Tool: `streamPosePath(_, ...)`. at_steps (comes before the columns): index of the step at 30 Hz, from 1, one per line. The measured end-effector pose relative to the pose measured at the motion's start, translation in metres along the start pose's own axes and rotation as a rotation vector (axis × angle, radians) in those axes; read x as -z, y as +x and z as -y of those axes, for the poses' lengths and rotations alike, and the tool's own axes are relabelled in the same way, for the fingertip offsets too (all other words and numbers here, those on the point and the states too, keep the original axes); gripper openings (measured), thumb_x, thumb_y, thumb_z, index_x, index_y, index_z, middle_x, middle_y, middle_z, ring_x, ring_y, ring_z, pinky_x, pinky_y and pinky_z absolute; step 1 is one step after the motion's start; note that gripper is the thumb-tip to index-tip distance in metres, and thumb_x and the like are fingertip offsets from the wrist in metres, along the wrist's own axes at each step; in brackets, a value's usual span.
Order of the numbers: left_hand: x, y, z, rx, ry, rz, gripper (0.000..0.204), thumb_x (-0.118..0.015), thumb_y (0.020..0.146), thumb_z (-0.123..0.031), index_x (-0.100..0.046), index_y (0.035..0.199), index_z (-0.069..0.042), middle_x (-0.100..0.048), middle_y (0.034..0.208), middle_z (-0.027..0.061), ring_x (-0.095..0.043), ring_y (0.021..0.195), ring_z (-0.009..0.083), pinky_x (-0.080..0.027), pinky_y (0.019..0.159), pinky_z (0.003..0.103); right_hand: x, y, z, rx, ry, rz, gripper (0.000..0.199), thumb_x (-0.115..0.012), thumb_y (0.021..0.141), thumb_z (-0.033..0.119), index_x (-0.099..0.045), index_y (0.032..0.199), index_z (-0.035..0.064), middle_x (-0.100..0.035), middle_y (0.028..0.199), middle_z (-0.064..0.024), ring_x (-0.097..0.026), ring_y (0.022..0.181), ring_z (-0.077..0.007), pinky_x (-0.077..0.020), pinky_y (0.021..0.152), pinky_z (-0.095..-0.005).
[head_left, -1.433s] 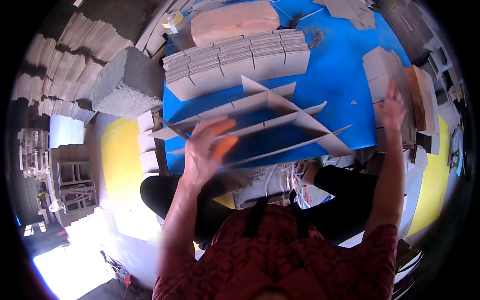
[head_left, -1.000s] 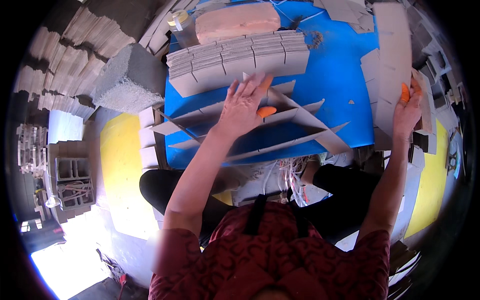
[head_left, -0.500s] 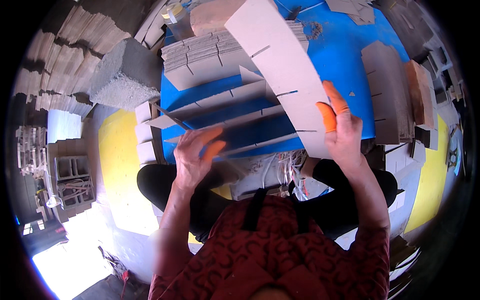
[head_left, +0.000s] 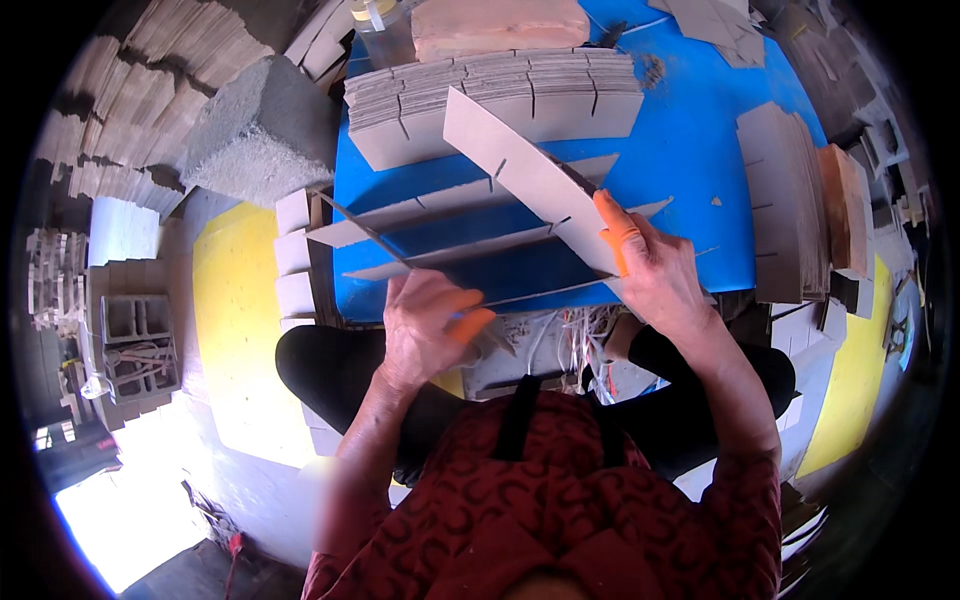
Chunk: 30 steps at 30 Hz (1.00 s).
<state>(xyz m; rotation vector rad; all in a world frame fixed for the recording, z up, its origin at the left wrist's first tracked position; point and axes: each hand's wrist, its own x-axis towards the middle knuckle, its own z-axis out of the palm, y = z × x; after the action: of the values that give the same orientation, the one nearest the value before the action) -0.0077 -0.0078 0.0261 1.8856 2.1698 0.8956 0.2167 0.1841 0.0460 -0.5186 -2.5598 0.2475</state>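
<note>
My right hand [head_left: 655,268], with orange finger covers, is closed on the lower end of a slotted cardboard strip [head_left: 520,185], which slants up to the left. Several other slotted strips, among them a long cardboard strip [head_left: 470,198], stand on edge in rows on the blue tabletop [head_left: 690,130]. At the left ends of these rows, a narrow crosswise cardboard strip [head_left: 362,230] runs under my left hand [head_left: 425,325]. That hand is closed around it, its orange-covered fingers pointing right. The strip's near end pokes out past the fingers, blurred.
Behind the rows lies a stack of slotted cardboard [head_left: 490,105], with a brick [head_left: 500,25] and a jar [head_left: 383,30] beyond. A concrete block [head_left: 265,130] sits at left. Another cardboard stack [head_left: 785,200] and a brick [head_left: 845,210] stand at right.
My right hand has lowered its strip toward the rows, and its top end has come down and nearer. My left hand has shifted slightly right along the crosswise strip.
</note>
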Motion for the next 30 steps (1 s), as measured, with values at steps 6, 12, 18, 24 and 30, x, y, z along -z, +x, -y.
streamPosePath(6, -0.001, -0.001, 0.001, -0.007, 0.013, 0.002, 0.025, -0.087, 0.065, -0.019, -0.076, 0.086, -0.010, -0.069, 0.079, 0.0016, -0.060, 0.088, 0.0194, -0.041, 0.087, 0.038, -0.010, 0.008, 0.007, 0.019, -0.107, 0.227, 0.074, -0.064, 0.073, -0.002, -0.040, 0.143, -0.0047, -0.058, 0.091, -0.0134, -0.066, 0.075, -0.0236, -0.0538, 0.055, -0.0334)
streamPosePath(12, -0.004, 0.000, -0.002, 0.020, 0.011, 0.014, 0.023, -0.086, 0.065, -0.016, -0.075, 0.085, -0.010, -0.069, 0.082, 0.0012, -0.059, 0.091, 0.0184, -0.040, 0.087, 0.037, -0.029, 0.011, 0.021, 0.056, -0.310, 0.395, 0.060, -0.058, 0.083, 0.003, -0.041, 0.140, -0.0078, -0.059, 0.093, -0.0155, -0.066, 0.074, -0.0225, -0.0555, 0.061, -0.0320)
streamPosePath(18, -0.006, -0.001, -0.004, 0.041, 0.027, -0.001, 0.021, -0.085, 0.065, -0.013, -0.075, 0.084, -0.009, -0.068, 0.082, 0.0013, -0.059, 0.092, 0.0184, -0.039, 0.085, 0.036, 0.004, 0.014, 0.015, -0.182, -0.056, 0.400, 0.074, -0.063, 0.086, 0.007, -0.031, 0.152, 0.0081, -0.062, 0.097, -0.0134, -0.066, 0.080, -0.0285, -0.0530, 0.063, -0.0393)
streamPosePath(24, -0.014, 0.000, -0.008, 0.060, 0.043, -0.039, 0.021, -0.086, 0.064, -0.010, -0.076, 0.082, -0.008, -0.067, 0.081, 0.0016, -0.058, 0.093, 0.0179, -0.038, 0.086, 0.037, 0.042, -0.028, 0.003, -0.143, -0.101, 0.547, 0.080, -0.066, 0.074, 0.001, -0.037, 0.148, 0.0039, -0.061, 0.088, -0.0127, -0.066, 0.078, -0.0274, -0.0525, 0.063, -0.0408)
streamPosePath(30, -0.017, 0.005, -0.011, 0.070, 0.049, -0.036, 0.021, -0.086, 0.064, -0.008, -0.076, 0.082, -0.008, -0.066, 0.083, 0.0013, -0.059, 0.092, 0.0171, -0.038, 0.087, 0.038, 0.030, -0.052, 0.012, -0.116, -0.043, 0.525, 0.078, -0.061, 0.076, -0.001, -0.036, 0.150, 0.0021, -0.059, 0.082, -0.0118, -0.064, 0.075, -0.0250, -0.0505, 0.059, -0.0360)
